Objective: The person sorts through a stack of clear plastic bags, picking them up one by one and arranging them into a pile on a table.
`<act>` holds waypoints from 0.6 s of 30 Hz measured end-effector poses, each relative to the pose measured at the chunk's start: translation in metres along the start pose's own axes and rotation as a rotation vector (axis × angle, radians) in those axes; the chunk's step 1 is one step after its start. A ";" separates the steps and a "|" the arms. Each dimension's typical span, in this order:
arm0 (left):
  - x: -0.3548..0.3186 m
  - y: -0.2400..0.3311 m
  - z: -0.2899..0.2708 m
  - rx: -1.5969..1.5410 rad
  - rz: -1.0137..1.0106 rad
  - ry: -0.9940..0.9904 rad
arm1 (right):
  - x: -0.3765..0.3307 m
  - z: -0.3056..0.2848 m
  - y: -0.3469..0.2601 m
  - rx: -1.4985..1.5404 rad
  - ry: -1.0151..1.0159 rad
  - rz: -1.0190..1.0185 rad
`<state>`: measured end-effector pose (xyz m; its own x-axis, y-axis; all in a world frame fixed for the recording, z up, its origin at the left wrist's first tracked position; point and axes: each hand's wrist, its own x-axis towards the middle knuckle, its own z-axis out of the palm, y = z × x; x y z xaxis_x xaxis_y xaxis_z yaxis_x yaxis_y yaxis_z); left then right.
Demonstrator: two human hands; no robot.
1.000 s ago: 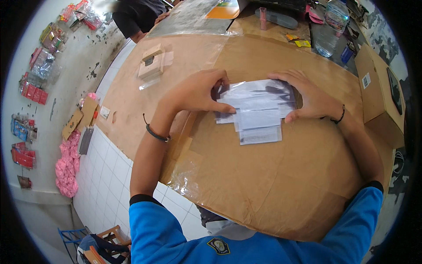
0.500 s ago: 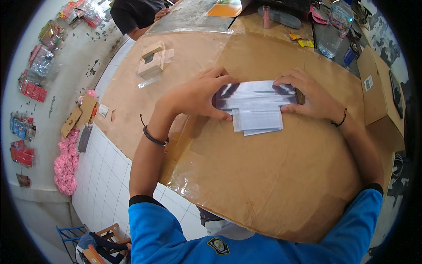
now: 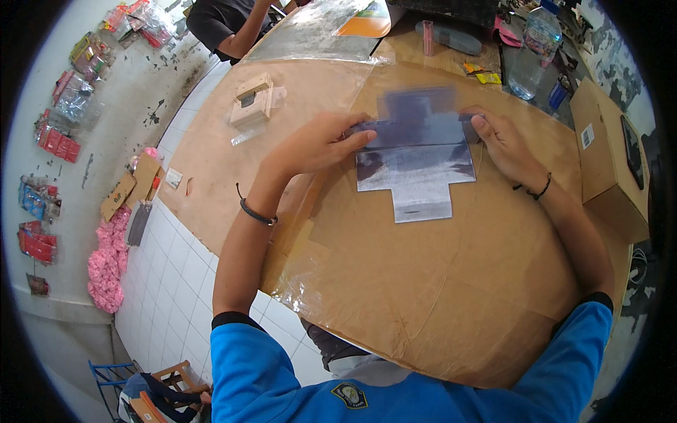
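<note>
A thin, glossy plastic sheet piece (image 3: pixel 416 169), silvery with a T-shaped outline, lies on the brown-covered table (image 3: pixel 395 282) in front of me. Above its far edge is a dark, see-through plastic flap (image 3: pixel 417 130) of similar outline, raised and blurred at the top; whether the two are joined I cannot tell. My left hand (image 3: pixel 321 144) pinches the flap's left end between thumb and fingers. At the opposite end, my right hand (image 3: pixel 502 141) grips it with the thumb on the near side.
A small wooden block fixture (image 3: pixel 252 106) stands at the far left of the table. On the right are a cardboard box (image 3: pixel 599 151) and a plastic bottle (image 3: pixel 536 60). Another person's arm (image 3: pixel 247 35) is at the far edge; someone sits lower left (image 3: pixel 159 395).
Both hands have moved slightly away from me and lifted the upper flap off the sheet piece below. The other person's arm at the far edge has risen.
</note>
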<state>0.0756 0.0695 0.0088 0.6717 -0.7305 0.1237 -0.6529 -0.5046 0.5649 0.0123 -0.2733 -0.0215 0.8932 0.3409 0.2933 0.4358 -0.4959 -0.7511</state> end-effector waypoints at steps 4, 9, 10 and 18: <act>-0.005 0.002 0.001 -0.010 0.042 -0.017 | -0.002 0.000 0.013 -0.028 -0.017 -0.103; -0.002 -0.009 -0.009 -0.137 0.118 0.010 | -0.004 -0.010 0.027 0.100 0.010 -0.295; -0.003 -0.011 -0.012 -0.178 0.100 0.011 | -0.003 -0.014 0.028 0.126 -0.001 -0.299; -0.011 -0.004 -0.008 0.139 0.225 -0.170 | 0.002 -0.023 0.005 -0.373 -0.398 -0.297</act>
<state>0.0732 0.0828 0.0116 0.4447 -0.8913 0.0882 -0.8280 -0.3715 0.4201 0.0193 -0.2936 -0.0112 0.6497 0.7430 0.1608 0.7326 -0.5555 -0.3934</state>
